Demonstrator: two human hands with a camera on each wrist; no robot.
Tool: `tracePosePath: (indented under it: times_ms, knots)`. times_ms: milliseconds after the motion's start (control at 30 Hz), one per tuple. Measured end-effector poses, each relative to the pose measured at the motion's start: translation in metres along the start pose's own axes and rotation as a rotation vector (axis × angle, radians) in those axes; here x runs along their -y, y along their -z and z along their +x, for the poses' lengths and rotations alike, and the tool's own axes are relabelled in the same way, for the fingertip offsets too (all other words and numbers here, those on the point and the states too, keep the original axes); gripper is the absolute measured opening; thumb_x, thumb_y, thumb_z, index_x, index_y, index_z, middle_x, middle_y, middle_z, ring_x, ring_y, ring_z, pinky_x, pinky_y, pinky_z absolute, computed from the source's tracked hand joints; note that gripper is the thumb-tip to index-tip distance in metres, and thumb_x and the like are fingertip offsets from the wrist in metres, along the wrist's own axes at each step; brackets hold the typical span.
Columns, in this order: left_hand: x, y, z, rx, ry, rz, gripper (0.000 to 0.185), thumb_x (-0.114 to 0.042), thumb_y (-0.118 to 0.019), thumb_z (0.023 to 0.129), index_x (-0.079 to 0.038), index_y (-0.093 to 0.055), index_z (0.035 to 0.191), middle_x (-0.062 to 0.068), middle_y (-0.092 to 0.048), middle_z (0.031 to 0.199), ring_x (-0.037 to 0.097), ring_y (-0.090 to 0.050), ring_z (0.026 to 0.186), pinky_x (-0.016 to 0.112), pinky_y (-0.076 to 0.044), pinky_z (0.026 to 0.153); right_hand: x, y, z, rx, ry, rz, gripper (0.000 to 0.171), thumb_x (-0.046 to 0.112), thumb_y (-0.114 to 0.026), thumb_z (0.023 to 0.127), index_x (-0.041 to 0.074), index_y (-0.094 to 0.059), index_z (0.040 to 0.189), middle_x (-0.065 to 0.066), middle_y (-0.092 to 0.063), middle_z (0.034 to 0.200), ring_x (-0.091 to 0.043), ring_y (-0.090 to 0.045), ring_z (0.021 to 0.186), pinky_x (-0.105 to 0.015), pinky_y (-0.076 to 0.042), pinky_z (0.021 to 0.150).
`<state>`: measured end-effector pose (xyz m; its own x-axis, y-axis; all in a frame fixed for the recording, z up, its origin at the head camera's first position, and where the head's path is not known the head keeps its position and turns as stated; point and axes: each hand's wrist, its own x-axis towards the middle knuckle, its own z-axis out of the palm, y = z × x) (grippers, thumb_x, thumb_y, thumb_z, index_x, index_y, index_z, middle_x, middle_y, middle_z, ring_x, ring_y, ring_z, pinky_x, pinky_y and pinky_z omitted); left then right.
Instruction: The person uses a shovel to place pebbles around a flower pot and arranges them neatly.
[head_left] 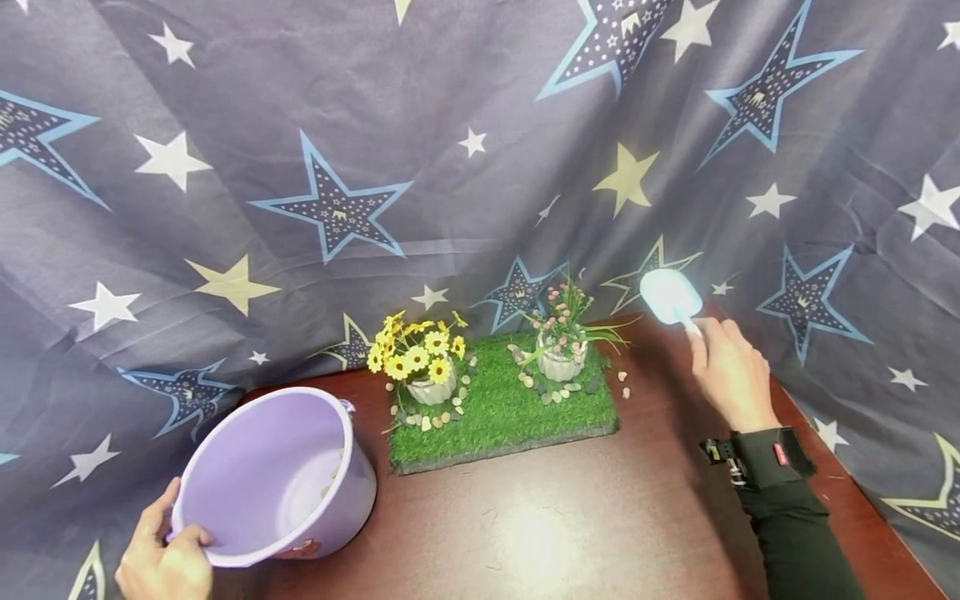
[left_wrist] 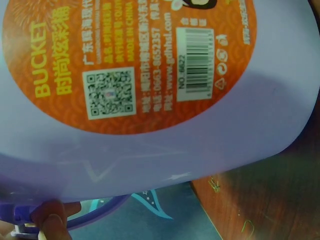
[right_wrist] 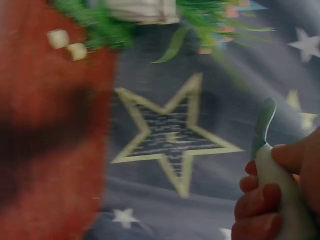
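My left hand (head_left: 165, 554) grips the rim of a purple bucket (head_left: 358, 500) at the lower left, thumb over the edge. The bucket is tilted so its mouth faces me, and a few small pale bits show on its inner wall. In the left wrist view, an orange label (left_wrist: 150, 60) with a barcode covers much of its side, and part of the handle (left_wrist: 100, 212) shows by my fingers. On the right, my right hand (head_left: 731, 375) holds a small trowel (head_left: 670, 296) by its white handle (right_wrist: 275, 185). Its pale blade points up, above the table and in front of the curtain.
A slab of artificial grass (head_left: 495, 417) lies at the table's back. It carries a pot of yellow flowers (head_left: 416, 358) and a pot of pink flowers (head_left: 562, 350), each edged with pebbles. Loose pebbles (head_left: 624, 383) lie beside it. A star-patterned curtain (head_left: 450, 83) hangs behind the brown table (head_left: 600, 508).
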<state>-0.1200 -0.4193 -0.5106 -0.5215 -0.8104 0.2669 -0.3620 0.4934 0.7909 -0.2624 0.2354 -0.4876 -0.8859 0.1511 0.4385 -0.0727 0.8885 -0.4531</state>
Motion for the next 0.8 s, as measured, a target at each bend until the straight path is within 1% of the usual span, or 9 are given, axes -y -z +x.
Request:
tracePosePath:
  times_ms: [133,167,267,367,433,533,600,667,800]
  knots:
    - [0.000,-0.005,0.004,-0.029,-0.012,-0.023,0.068,-0.005,-0.067,0.072,-0.041,-0.073,0.129,-0.061,-0.040,0.071,-0.023,-0.037,0.072,0.015,-0.027,0.072,-0.019,-0.025,-0.005,0.064,-0.026,-0.033,0.030,0.028,-0.050,0.108,0.006,-0.062,0.123,-0.028,-0.060,0.105,-0.061,-0.060,0.084,-0.069,-0.042,0.061]
    - [-0.001,-0.006,0.004,-0.032,-0.016,-0.025,0.067,-0.005,-0.066,0.072,-0.041,-0.073,0.129,-0.061,-0.040,0.072,-0.019,-0.047,0.075,0.015,-0.027,0.072,-0.023,-0.031,-0.006,0.076,-0.033,-0.039,0.030,0.028,-0.050,0.108,0.005,-0.062,0.123,-0.028,-0.060,0.104,-0.061,-0.060,0.082,-0.069,-0.043,0.060]
    - [-0.002,-0.008,0.006,-0.042,-0.037,-0.033,0.068,-0.004,-0.066,0.072,-0.041,-0.073,0.128,-0.061,-0.039,0.071,0.008,-0.064,0.090,0.016,-0.027,0.074,-0.036,-0.048,-0.011,0.103,-0.051,-0.058,0.029,0.027,-0.050,0.107,0.004,-0.062,0.122,-0.028,-0.059,0.101,-0.059,-0.061,0.080,-0.068,-0.044,0.060]
    - [-0.003,-0.011,0.007,-0.051,-0.051,-0.032,0.069,-0.003,-0.066,0.071,-0.041,-0.074,0.127,-0.061,-0.038,0.071,0.034,-0.060,0.102,0.016,-0.027,0.075,-0.049,-0.064,-0.016,0.133,-0.057,-0.078,0.029,0.025,-0.051,0.106,0.002,-0.062,0.119,-0.028,-0.059,0.097,-0.057,-0.062,0.080,-0.067,-0.046,0.060]
    - [-0.003,-0.012,0.008,-0.053,-0.051,-0.034,0.069,-0.003,-0.067,0.070,-0.041,-0.074,0.127,-0.061,-0.038,0.071,0.027,-0.062,0.098,0.016,-0.028,0.076,-0.055,-0.072,-0.019,0.157,-0.059,-0.090,0.029,0.025,-0.051,0.105,0.001,-0.061,0.118,-0.028,-0.058,0.096,-0.056,-0.063,0.080,-0.067,-0.046,0.060]
    - [-0.003,-0.013,0.010,-0.057,-0.051,-0.039,0.069,-0.003,-0.067,0.070,-0.040,-0.074,0.127,-0.059,-0.040,0.072,0.001,-0.060,0.084,0.018,-0.027,0.076,-0.062,-0.082,-0.023,0.195,-0.069,-0.104,0.030,0.024,-0.051,0.105,0.001,-0.061,0.119,-0.028,-0.059,0.096,-0.055,-0.063,0.082,-0.067,-0.047,0.062]
    - [-0.003,-0.014,0.010,-0.061,-0.044,-0.038,0.069,-0.003,-0.067,0.070,-0.040,-0.074,0.127,-0.059,-0.041,0.073,-0.016,-0.045,0.075,0.018,-0.027,0.075,-0.064,-0.086,-0.025,0.219,-0.078,-0.109,0.030,0.024,-0.050,0.104,0.000,-0.061,0.119,-0.029,-0.059,0.096,-0.055,-0.064,0.084,-0.068,-0.048,0.064]
    - [-0.003,-0.015,0.011,-0.064,-0.040,-0.035,0.069,-0.003,-0.067,0.070,-0.040,-0.073,0.128,-0.057,-0.042,0.072,-0.023,-0.035,0.073,0.019,-0.027,0.074,-0.065,-0.090,-0.026,0.237,-0.087,-0.111,0.030,0.024,-0.050,0.104,0.000,-0.061,0.119,-0.029,-0.059,0.096,-0.055,-0.064,0.086,-0.068,-0.048,0.066]
    - [-0.005,-0.017,0.011,-0.072,-0.040,-0.027,0.068,-0.004,-0.066,0.070,-0.037,-0.073,0.129,-0.054,-0.038,0.068,-0.013,-0.041,0.071,0.023,-0.026,0.072,-0.065,-0.095,-0.028,0.253,-0.097,-0.110,0.030,0.023,-0.051,0.104,-0.002,-0.062,0.117,-0.030,-0.060,0.098,-0.056,-0.064,0.089,-0.070,-0.049,0.069]
